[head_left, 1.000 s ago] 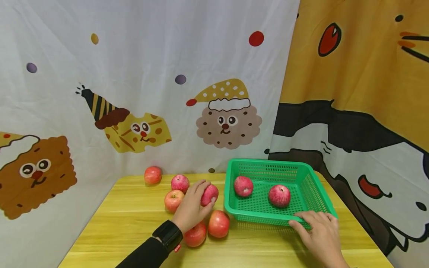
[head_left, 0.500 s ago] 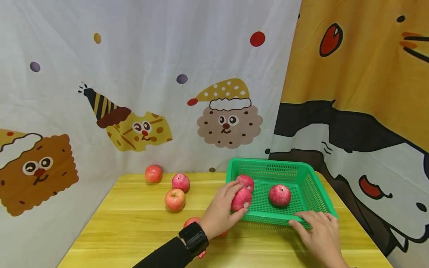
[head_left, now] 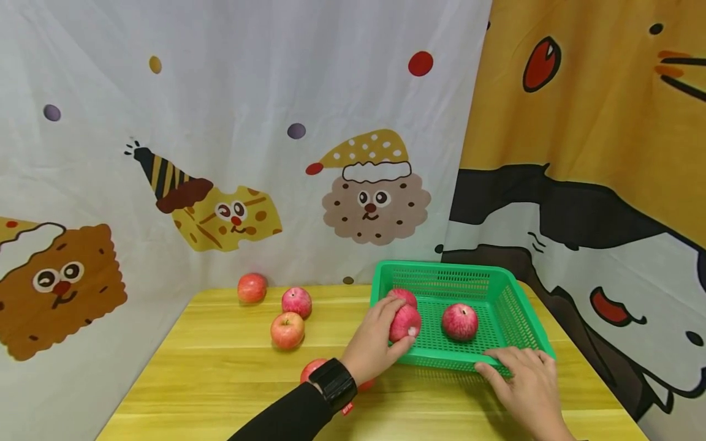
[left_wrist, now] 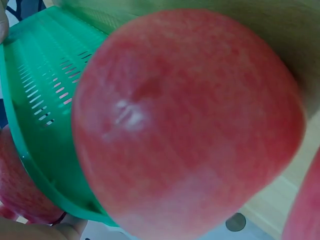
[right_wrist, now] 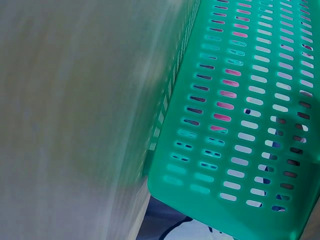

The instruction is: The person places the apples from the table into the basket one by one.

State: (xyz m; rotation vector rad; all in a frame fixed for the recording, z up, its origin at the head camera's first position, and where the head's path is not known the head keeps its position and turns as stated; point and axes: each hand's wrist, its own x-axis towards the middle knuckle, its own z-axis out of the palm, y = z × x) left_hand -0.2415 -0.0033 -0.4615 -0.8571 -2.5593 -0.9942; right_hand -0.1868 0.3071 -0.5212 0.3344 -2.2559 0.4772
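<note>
Red apple (head_left: 405,321) sits cupped in the left grip (head_left: 372,343).

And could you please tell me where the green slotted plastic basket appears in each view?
Head: green slotted basket, lower right of centre.
Left wrist: basket at left, partly hidden by a large apple.
Right wrist: basket at right, cut off by frame.
Shared landmark: wood-grain tabletop.

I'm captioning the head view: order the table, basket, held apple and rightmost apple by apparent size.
1. Table
2. Basket
3. Held apple and rightmost apple: too alike to rank; the first is partly covered.
</note>
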